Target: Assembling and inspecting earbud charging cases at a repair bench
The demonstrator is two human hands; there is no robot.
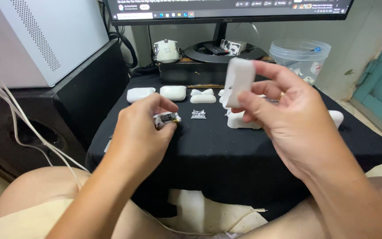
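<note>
Overhead, the head camera is looking down at a small desk draped in black cloth, with both hands working above it. The right hand is lifting a white earbud case shell clear of the desk, its grip pinching the shell upright between the thumb at the lower end and the fingers along the top and far side; a ring is showing on one finger. The left hand is hovering low over the cloth, its grip closing narrowly around a small internal module of grey metal and white plastic, held between thumb and fingertips just above the desk surface.

Lying on the cloth beyond the hands are two closed white cases side by side, a pair of white curved inserts, and a tiny metal hinge piece sitting just beside the module. Another white part is resting partly hidden under the right hand. Further back, a clear plastic tub is standing at the desk's far right, near a monitor stand, and a grey computer tower is sitting to the left.
</note>
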